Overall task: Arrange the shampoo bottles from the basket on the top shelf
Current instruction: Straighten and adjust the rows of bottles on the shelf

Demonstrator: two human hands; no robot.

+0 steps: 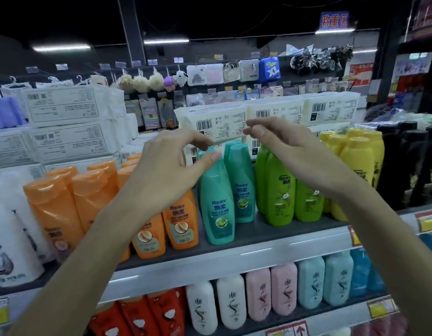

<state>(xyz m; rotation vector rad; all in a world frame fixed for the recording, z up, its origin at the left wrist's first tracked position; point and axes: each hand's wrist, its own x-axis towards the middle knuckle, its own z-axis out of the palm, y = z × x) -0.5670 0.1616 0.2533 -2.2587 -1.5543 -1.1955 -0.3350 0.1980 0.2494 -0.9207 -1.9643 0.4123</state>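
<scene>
My left grip (171, 161) touches the front teal shampoo bottle (218, 202) cap, fingers spread; my right grip (283, 144) hovers open, empty, above the top shelf (270, 235).

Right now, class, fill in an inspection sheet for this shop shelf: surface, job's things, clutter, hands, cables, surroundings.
Surface: top shelf, dark, bare strip at its front edge.
Job's things: teal shampoo bottles upright in a file, between orange bottles and green bottles; yellow bottles further right. Basket not in view.
Clutter: white packs stacked behind the bottles.
Hands: left hand open, thumb at the front teal cap; right hand open, above the green bottles, holding nothing.
Cables: nothing seen.
Surroundings: lower shelf bottles; hanging bath sponges.
</scene>
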